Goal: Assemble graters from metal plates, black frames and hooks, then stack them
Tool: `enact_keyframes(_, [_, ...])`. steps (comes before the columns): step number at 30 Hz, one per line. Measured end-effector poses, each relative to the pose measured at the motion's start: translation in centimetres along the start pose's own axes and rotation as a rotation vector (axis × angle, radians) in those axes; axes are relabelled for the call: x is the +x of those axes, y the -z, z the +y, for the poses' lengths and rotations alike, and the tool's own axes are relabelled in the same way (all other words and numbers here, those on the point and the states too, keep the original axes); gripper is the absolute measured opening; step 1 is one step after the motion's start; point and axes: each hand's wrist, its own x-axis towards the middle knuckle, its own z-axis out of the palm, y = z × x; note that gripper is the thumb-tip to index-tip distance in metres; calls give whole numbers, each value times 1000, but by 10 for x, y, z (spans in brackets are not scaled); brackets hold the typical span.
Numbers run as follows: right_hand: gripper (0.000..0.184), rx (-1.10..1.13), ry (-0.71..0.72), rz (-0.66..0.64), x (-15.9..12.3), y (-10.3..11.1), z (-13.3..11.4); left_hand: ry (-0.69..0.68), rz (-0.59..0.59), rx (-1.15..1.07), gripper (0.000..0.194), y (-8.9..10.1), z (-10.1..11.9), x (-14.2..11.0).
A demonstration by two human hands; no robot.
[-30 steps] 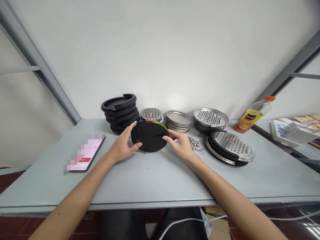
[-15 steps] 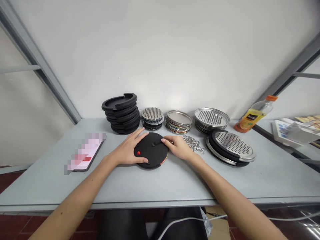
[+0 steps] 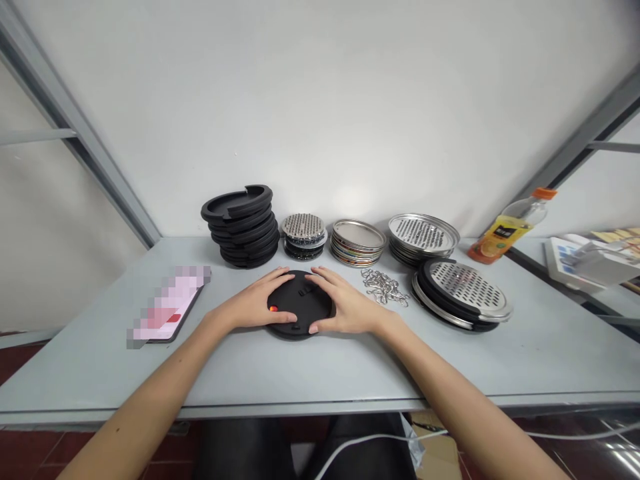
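Observation:
A black round disc [image 3: 301, 303], with a small clip-like raised part near its top and a red spot at its left, lies flat on the grey table [image 3: 320, 373]. My left hand [image 3: 254, 303] grips its left edge, thumb on the top face and fingers along the far rim. Around the right edge is my right hand [image 3: 350, 305], fingers at the far side and thumb near the front rim. What is under the disc is hidden. Just right of my right hand lies a heap of small metal chains [image 3: 386, 288].
Along the wall stand stacked black rings [image 3: 243, 230], small grater discs [image 3: 303, 227], metal-rimmed discs [image 3: 359, 235] and large grater plates [image 3: 424, 233]. Assembled graters [image 3: 465, 293] lie at right, near a juice bottle [image 3: 505, 230]. A phone [image 3: 175, 307] lies at left.
My right hand has gone from the raised part on the disc to around its right edge. The coloured strip at the disc's lower right rim no longer shows. My left hand stays on the left side.

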Motion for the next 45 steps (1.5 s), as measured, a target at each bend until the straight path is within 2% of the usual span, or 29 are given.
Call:
enact_keyframes(5, [106,-12,-87,9,2,5,10,35,93,-20,63,1,4,3])
enact_keyframes(8, [102,11,-178,-26,1,12,15,122,262,-52,50,5,5,4])
enact_keyframes(11, [97,65,-251,-59,-1,20,16,267,459,-68,46,11,3,3])
enact_keyframes(13, [92,100,-248,-66,-2,23,15,279,498,-45,45,14,2,2])
enact_keyframes(15, [92,128,-217,-75,-3,23,13,182,450,-7,48,15,2,1])
enact_keyframes(17, [97,136,-178,-85,-3,20,9,65,363,32,52,14,1,1])
enact_keyframes(19, [105,113,-130,-77,-4,12,4,4,291,65,53,13,0,1])
enact_keyframes(23, [114,10,33,-26,-2,-10,-11,29,275,107,53,11,-6,1])
enact_keyframes(25, [113,-35,101,-25,0,-18,-17,43,271,119,53,10,-7,2])
enact_keyframes(27, [108,-68,110,-33,2,-22,-19,50,252,116,54,9,-7,2])
enact_keyframes(30, [104,-96,50,-51,2,-19,-16,52,241,85,59,6,-2,2])
enact_keyframes(35, [89,-147,-78,-57,-2,0,1,-2,184,82,62,5,4,1])
enact_keyframes(39, [85,-160,-159,-69,-7,17,12,-26,143,110,75,6,2,-1])
enact_keyframes(45, [98,-305,-368,-8,-13,23,18,-42,107,117,78,7,1,-3])
